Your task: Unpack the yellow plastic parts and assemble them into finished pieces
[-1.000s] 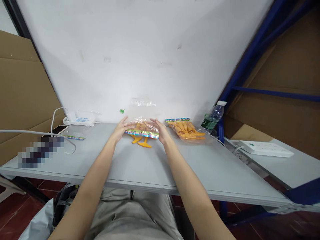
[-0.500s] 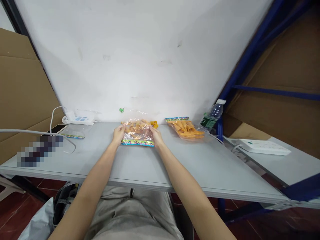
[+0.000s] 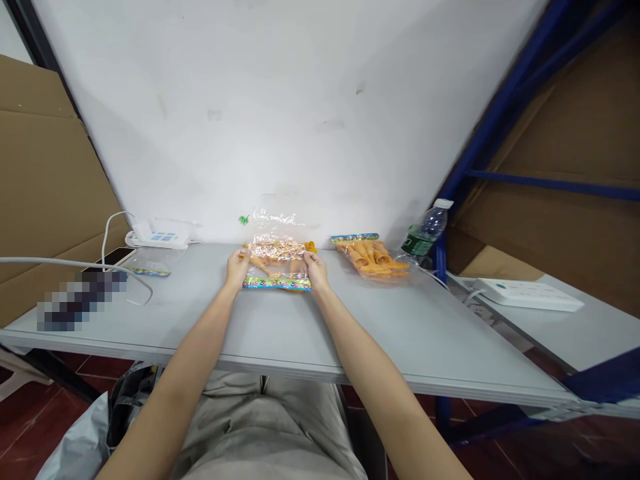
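Observation:
A clear plastic bag (image 3: 277,251) with a colourful printed strip along its near edge is held at its two sides. My left hand (image 3: 237,268) pinches its left side, and my right hand (image 3: 316,270) grips the right side. The bag's plain far part rises toward the wall and glints. Orange, hollow-ended pieces (image 3: 311,247) show behind and through the film; whether they lie inside the bag or under it I cannot tell. Off to the right sits another clear bag (image 3: 371,259) filled with similar orange pieces, its printed strip at the far side.
A green-labelled bottle (image 3: 426,230) leans near the blue frame post. At the left lie a white power strip (image 3: 159,237), a flat clear bag (image 3: 153,261), a phone (image 3: 116,257) and a white cable. The grey table (image 3: 280,333) backs onto a white wall.
The fingers have drawn outward to the bag's side edges, my right hand slightly to the right. The film looks stretched wider, and its far part stands higher.

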`<state>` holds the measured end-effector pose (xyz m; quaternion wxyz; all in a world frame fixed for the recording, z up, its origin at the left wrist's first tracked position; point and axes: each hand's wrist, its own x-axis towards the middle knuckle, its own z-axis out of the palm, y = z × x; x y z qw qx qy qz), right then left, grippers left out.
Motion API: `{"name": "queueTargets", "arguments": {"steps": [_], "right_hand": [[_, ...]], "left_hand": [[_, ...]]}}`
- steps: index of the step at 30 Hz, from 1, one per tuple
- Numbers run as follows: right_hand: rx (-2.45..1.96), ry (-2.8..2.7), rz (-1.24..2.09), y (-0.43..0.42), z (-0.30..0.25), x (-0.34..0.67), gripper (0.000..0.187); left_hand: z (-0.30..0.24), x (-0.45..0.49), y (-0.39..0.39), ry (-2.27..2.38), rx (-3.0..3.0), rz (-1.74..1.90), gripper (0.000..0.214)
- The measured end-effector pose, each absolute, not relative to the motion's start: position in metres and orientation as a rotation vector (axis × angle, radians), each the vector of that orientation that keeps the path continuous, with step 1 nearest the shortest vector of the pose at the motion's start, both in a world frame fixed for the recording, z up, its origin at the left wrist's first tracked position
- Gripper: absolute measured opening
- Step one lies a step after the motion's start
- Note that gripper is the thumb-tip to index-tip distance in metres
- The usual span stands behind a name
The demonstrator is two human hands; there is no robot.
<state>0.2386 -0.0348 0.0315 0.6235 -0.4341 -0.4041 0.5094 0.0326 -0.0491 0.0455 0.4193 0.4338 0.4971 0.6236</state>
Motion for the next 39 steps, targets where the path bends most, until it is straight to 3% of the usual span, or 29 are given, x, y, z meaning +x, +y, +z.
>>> {"name": "queueTargets", "arguments": {"steps": [3,8,12,22,25,32,39], "right_hand": [[-1.007,-0.925,1.139,-0.040,0.035,0.238,0.031],[-0.934,-0.907,1.300,-0.041,0.038,0.237,0.032],[-0.945,-0.848,1.342,-0.038,0.035,0.242,0.032],[-0.917,-0.667,1.402,-0.033,0.033,0.250,0.017],[-0.884,-0.657,1.442,-0.032,0.034,0.251,0.022],[-0.921,-0.690,1.268,-0.032,0.031,0.248,0.027],[-1.020,-0.864,1.038,-0.032,0.026,0.247,0.030]], "left_hand": [[0.048,0.034,-0.049,1.202,0.997,1.519,0.018],[0.051,0.034,-0.050,1.047,0.998,1.487,0.076],[0.049,0.032,-0.053,0.951,1.163,1.357,0.093],[0.047,0.035,-0.055,0.957,1.271,1.266,0.093],[0.046,0.036,-0.054,0.991,1.256,1.273,0.092],[0.049,0.038,-0.053,1.114,1.196,1.406,0.060],[0.050,0.036,-0.057,1.082,1.269,1.357,0.079]]}}
